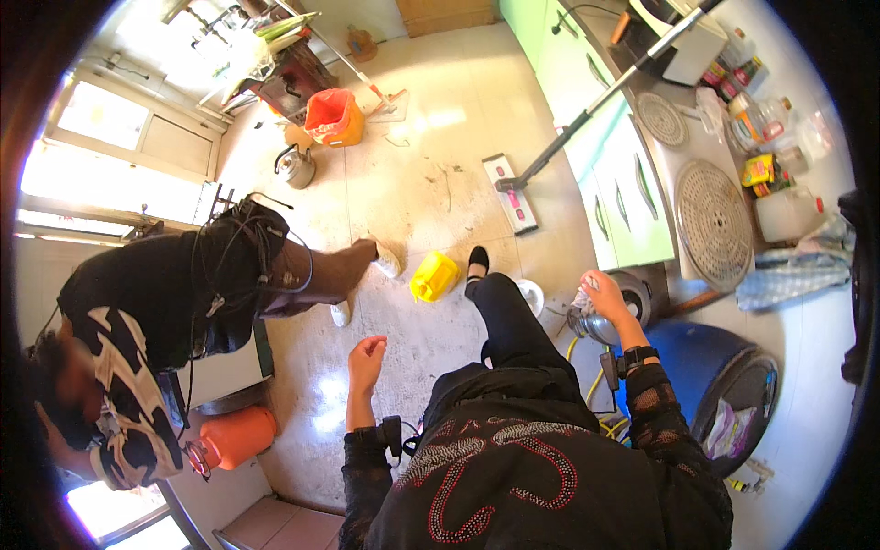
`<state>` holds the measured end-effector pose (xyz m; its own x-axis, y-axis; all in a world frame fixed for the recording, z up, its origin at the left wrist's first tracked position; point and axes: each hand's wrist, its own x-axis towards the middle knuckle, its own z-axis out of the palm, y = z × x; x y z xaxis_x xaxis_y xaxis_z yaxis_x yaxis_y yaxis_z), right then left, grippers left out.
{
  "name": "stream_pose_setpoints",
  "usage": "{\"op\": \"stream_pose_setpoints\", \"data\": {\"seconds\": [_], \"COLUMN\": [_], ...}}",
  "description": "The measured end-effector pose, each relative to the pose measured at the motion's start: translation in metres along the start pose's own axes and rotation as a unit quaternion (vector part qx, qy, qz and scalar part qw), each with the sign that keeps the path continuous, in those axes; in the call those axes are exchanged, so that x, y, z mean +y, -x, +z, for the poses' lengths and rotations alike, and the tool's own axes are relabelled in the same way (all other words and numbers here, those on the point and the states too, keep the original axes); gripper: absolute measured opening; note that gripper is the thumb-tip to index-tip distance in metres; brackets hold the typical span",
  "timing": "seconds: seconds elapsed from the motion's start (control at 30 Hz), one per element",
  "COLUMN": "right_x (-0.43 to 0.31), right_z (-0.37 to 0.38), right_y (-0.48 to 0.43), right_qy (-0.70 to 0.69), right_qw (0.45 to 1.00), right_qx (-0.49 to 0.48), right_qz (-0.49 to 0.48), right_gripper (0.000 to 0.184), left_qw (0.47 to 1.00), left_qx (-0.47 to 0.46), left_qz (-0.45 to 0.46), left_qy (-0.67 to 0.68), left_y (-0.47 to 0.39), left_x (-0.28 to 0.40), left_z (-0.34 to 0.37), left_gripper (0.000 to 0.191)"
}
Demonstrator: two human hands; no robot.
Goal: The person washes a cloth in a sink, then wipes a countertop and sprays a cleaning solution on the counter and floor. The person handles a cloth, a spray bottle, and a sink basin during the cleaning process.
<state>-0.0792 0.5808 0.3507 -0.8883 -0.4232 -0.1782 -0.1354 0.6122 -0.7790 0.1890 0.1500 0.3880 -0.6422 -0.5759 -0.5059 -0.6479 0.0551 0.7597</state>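
My right hand (606, 294) grips a crumpled whitish cloth (583, 300), partly hidden by the fingers. Just beneath it is shiny metal cookware (636, 295), next to a large blue plastic barrel (677, 364) with a dark lid. My left hand (366, 361) hangs over the floor in front of my body, fingers loosely curled, with nothing visible in it. Ahead of my feet a yellow plastic jug (435, 276) rests on the tiles. A white round container (531, 298) is partly hidden behind my leg.
A flat mop (510, 194) slants across the green cabinets (622, 199). Burner plates (715, 223), jars and bottles crowd the counter at right. At left stands another person (158, 295), near an orange gas cylinder (237, 438). Farther off are a kettle (295, 167) and a lined bin (335, 118).
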Motion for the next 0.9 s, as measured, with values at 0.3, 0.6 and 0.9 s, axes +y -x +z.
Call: {"op": "stream_pose_setpoints", "data": {"seconds": [0.3, 0.6, 0.9], "right_x": [0.032, 0.016, -0.016], "right_z": [0.005, -0.028, -0.043], "right_y": [-0.154, -0.323, -0.404], "right_qy": [0.033, 0.066, 0.069], "right_qw": [0.999, 0.993, 0.990], "right_qx": [-0.038, -0.095, -0.119], "right_qz": [0.012, 0.034, 0.042], "right_gripper": [0.016, 0.010, 0.012], "left_qw": [0.998, 0.994, 0.994], "left_qx": [0.070, 0.079, 0.095], "left_qz": [0.002, 0.018, -0.009], "left_qy": [-0.001, -0.068, -0.051], "left_y": [-0.115, -0.242, -0.300], "left_x": [0.067, 0.203, 0.248], "left_z": [0.035, 0.048, 0.045], "left_gripper": [0.020, 0.021, 0.020]}}
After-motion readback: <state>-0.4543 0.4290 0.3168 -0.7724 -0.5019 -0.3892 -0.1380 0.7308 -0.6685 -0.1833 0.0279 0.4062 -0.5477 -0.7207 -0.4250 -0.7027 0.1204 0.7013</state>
